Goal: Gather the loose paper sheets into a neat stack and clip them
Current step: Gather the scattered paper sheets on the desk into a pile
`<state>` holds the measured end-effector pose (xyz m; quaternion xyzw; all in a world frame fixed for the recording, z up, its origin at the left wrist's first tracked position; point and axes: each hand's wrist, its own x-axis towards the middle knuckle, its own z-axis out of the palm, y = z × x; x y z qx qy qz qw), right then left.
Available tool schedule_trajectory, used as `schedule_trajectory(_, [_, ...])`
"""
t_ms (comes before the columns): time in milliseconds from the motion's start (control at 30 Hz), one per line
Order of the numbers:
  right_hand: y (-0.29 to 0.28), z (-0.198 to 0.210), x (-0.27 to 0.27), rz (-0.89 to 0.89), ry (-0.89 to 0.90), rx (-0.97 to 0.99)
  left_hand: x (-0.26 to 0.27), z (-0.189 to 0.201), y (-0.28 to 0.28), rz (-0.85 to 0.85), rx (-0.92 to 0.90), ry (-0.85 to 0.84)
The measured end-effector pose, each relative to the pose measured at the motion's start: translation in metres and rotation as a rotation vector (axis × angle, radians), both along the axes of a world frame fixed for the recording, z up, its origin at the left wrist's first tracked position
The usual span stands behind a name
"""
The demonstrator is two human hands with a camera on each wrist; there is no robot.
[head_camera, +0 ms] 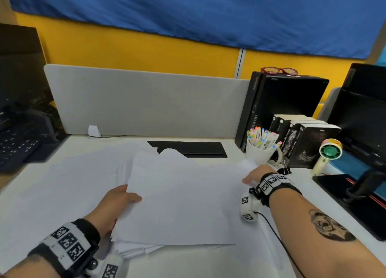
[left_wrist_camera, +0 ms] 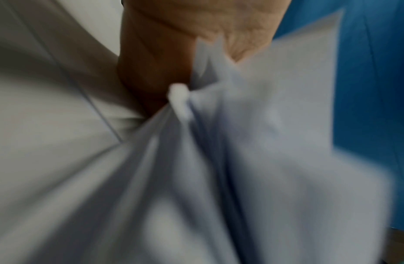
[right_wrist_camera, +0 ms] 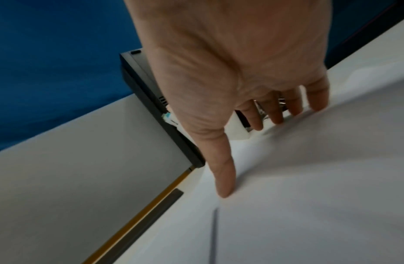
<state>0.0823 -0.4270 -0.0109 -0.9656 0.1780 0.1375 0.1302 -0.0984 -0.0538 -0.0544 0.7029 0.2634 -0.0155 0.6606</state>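
Several white paper sheets [head_camera: 179, 196] lie in a loose, uneven pile on the white desk [head_camera: 234, 263]. My left hand [head_camera: 119, 202] grips the pile's near-left part, thumb on top and fingers under, and lifts that side; the left wrist view shows blurred sheets [left_wrist_camera: 275, 142] fanned in the grip. My right hand [head_camera: 254, 174] lies at the pile's far-right corner, its straight fingers [right_wrist_camera: 223, 178] spread and touching the paper [right_wrist_camera: 309, 187]. A black binder clip [head_camera: 284, 170] sits on the desk just beyond the right wrist. More sheets [head_camera: 83, 173] spread to the left.
A white mug of markers [head_camera: 261, 146], black boxes [head_camera: 302, 144] and a small hand fan [head_camera: 325, 154] stand at the right. A computer case [head_camera: 277, 102] with red glasses [head_camera: 279, 70] stands behind them. A grey divider [head_camera: 146, 100] closes the back; a keyboard [head_camera: 18, 144] lies far left.
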Motion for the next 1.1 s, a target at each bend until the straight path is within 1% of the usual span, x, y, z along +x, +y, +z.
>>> schedule_trajectory(67, [-0.008,-0.002,0.002,-0.034,0.027,0.020,0.000,0.000,0.000,0.007,0.004,0.002])
schedule_trajectory(133, [-0.008,-0.005,0.003,-0.009,0.031,0.058,0.001,0.001,-0.001,0.014,0.023,0.004])
schedule_trajectory(200, [-0.005,0.001,-0.002,0.022,0.032,0.018,0.001,0.002,-0.003,0.024,0.038,0.008])
schedule_trajectory(300, [0.004,0.018,-0.013,0.179,-0.089,-0.053,0.001,0.004,-0.003,0.019,0.028,-0.003])
schedule_trajectory(400, [0.010,0.027,-0.009,0.222,-0.145,0.005,0.002,0.001,-0.002,0.038,0.023,-0.002])
schedule_trajectory(467, [0.017,0.037,-0.008,0.221,-0.313,0.079,0.003,0.000,-0.002,0.050,-0.002,-0.004])
schedule_trajectory(533, [0.024,0.054,-0.012,0.209,-0.563,0.035,0.004,-0.001,-0.002,0.051,-0.014,-0.008])
schedule_trajectory(600, [0.035,0.083,-0.022,0.202,-0.833,-0.061,0.004,-0.002,-0.002,0.049,-0.014,-0.011])
schedule_trajectory(667, [0.045,0.119,-0.036,0.202,-1.050,-0.055,0.004,-0.001,-0.002,0.045,-0.005,-0.011])
schedule_trajectory(700, [0.049,0.135,-0.042,0.189,-1.151,0.005,0.004,-0.002,-0.001,0.040,0.001,-0.011])
schedule_trajectory(733, [0.053,0.149,-0.048,0.178,-1.244,0.110,0.004,-0.001,-0.001,0.034,0.007,-0.010])
schedule_trajectory(833, [0.063,0.176,-0.062,0.186,-1.453,0.621,0.004,-0.001,-0.001,0.028,0.013,-0.012])
schedule_trajectory(867, [0.065,0.180,-0.063,0.174,-1.468,0.784,0.004,-0.001,-0.001,0.024,0.006,-0.010])
schedule_trajectory(900, [0.067,0.181,-0.062,0.156,-1.441,0.918,0.004,-0.001,0.000,0.018,-0.003,-0.008])
schedule_trajectory(967, [0.070,0.175,-0.054,0.111,-1.297,1.093,0.002,0.001,0.000,-0.002,-0.015,-0.004])
schedule_trajectory(1033, [0.074,0.157,-0.046,0.080,-1.072,1.148,0.000,0.002,0.001,-0.028,-0.017,0.004])
schedule_trajectory(1100, [0.078,0.128,-0.040,0.095,-0.838,1.135,-0.002,0.001,0.002,-0.063,-0.013,-0.006])
